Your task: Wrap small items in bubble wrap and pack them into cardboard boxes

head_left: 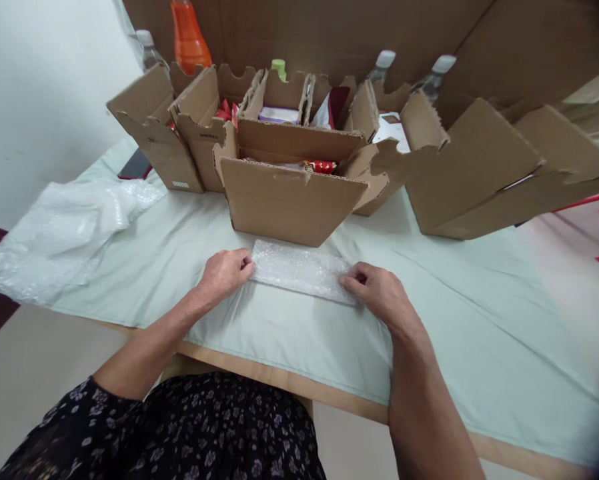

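A long, narrow piece of bubble wrap (299,268) lies on the pale green cloth, just in front of an open cardboard box (289,200). My left hand (228,272) pinches its left end between curled fingers and thumb. At the opposite end, my right hand (377,288) grips the lower right corner, thumb and fingers closed on it. The strip looks flat; whether it is folded or wraps something I cannot tell. Inside the box in front is a red wrapped item (321,167), partly hidden by the box wall.
Several more cardboard boxes stand behind, one holding a white and purple pack (279,115). An orange bottle (188,40) and clear bottles with white caps (385,60) rise at the back. Crumpled bubble wrap (69,230) hangs over the left edge. A dark flat object (135,165) lies beside it.
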`<state>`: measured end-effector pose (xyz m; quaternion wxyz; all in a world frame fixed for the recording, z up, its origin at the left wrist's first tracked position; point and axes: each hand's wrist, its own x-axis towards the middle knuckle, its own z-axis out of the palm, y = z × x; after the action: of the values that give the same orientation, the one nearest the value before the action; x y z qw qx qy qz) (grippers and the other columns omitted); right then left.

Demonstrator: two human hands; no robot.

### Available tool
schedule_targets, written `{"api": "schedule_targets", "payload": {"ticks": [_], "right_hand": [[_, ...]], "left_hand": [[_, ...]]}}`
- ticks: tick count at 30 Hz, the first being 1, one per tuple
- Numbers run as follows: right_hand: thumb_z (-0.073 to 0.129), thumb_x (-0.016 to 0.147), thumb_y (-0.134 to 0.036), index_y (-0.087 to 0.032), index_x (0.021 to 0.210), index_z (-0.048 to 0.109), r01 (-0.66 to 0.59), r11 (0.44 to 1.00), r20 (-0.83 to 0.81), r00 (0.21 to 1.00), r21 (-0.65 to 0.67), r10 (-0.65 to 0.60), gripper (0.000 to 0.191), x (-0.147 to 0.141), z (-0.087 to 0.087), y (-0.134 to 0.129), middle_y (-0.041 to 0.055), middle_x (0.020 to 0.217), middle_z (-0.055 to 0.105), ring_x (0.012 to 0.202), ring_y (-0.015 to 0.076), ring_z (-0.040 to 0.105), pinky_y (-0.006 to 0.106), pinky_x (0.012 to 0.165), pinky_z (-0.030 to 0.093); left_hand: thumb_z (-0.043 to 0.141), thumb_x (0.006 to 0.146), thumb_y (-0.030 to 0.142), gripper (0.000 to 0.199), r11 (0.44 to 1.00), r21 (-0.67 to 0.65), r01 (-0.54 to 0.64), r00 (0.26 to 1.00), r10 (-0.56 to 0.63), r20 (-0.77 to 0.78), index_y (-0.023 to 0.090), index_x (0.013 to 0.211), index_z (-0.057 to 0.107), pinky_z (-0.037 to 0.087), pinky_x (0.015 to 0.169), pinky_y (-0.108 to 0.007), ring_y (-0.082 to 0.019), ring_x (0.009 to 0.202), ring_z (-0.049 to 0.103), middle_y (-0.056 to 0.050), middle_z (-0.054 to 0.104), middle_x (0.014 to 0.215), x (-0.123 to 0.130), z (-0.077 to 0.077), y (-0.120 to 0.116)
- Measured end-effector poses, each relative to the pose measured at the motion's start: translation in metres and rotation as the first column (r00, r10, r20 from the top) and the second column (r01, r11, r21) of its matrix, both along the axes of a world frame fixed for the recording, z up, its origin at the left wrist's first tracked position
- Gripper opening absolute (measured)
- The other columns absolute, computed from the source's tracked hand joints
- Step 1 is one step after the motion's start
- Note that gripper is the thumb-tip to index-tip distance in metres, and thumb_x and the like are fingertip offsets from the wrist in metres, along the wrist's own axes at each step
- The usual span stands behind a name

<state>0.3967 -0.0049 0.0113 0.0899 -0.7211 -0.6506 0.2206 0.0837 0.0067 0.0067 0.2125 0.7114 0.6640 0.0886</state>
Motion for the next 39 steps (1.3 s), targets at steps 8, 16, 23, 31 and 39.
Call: {"api": "schedule_targets", "payload": {"ticks": [8,16,23,31,39], "right_hand": [[0.063,0.086,-0.04,-0.021,0.103,0.066,0.027,0.999,0.142,0.989,0.03,-0.031,0.026,-0.003,-0.004,0.001,0.0078,0.102,0.071,0.084,0.023,0.062,0.031,0.069,0.037],[0.061,0.081,-0.037,-0.022,0.079,0.061,0.011,0.993,0.065,0.998,0.114,-0.018,0.015,-0.005,-0.01,0.002,0.0058,0.085,0.066,0.075,0.0209,0.059,0.03,0.065,0.036],[0.064,0.075,-0.038,-0.023,0.086,0.058,0.054,0.983,-0.32,0.947,0.174,0.005,0.02,-0.003,-0.007,0.0,-0.0022,0.068,0.055,0.064,0.0165,0.05,0.03,0.064,0.038],[0.079,0.073,-0.043,-0.02,0.124,0.058,0.055,0.991,-0.783,0.618,0.126,0.065,0.06,-0.009,-0.002,-0.005,-0.004,0.078,0.055,0.066,0.0133,0.051,0.026,0.058,0.039],[0.079,0.078,-0.042,-0.02,0.155,0.042,-0.089,0.996,-0.845,0.532,0.006,0.053,0.089,-0.019,-0.007,-0.007,-0.0029,0.079,0.06,0.067,0.0144,0.054,0.029,0.063,0.044]], "left_hand": [[0.059,0.092,0.028,0.025,0.998,-0.047,-0.034,0.991,0.027,-0.129,0.022,0.115,0.069,0.043,0.071,-0.032,-0.025,0.09,0.072,-0.003,0.077,0.089,0.008,0.003,0.001],[0.059,0.089,0.026,0.011,1.0,0.021,-0.007,0.994,0.009,-0.107,0.022,0.088,0.068,0.043,0.069,-0.032,-0.024,0.09,0.069,-0.005,0.073,0.097,0.008,-0.003,0.001],[0.059,0.084,0.02,0.01,0.988,0.155,-0.009,1.0,0.005,0.027,0.022,0.074,0.059,0.039,0.066,-0.03,-0.019,0.078,0.062,-0.003,0.068,0.088,0.0,-0.007,-0.007],[0.058,0.077,0.022,0.004,0.992,0.017,-0.128,0.919,0.112,0.377,0.022,0.074,0.055,0.04,0.063,-0.028,-0.015,0.064,0.056,0.003,0.062,0.068,-0.015,-0.001,-0.016],[0.057,0.078,0.028,0.027,0.982,0.059,-0.181,0.882,0.135,0.452,0.021,0.104,0.061,0.044,0.062,-0.027,-0.015,0.061,0.058,0.006,0.062,0.069,-0.035,-0.005,-0.014]]}}
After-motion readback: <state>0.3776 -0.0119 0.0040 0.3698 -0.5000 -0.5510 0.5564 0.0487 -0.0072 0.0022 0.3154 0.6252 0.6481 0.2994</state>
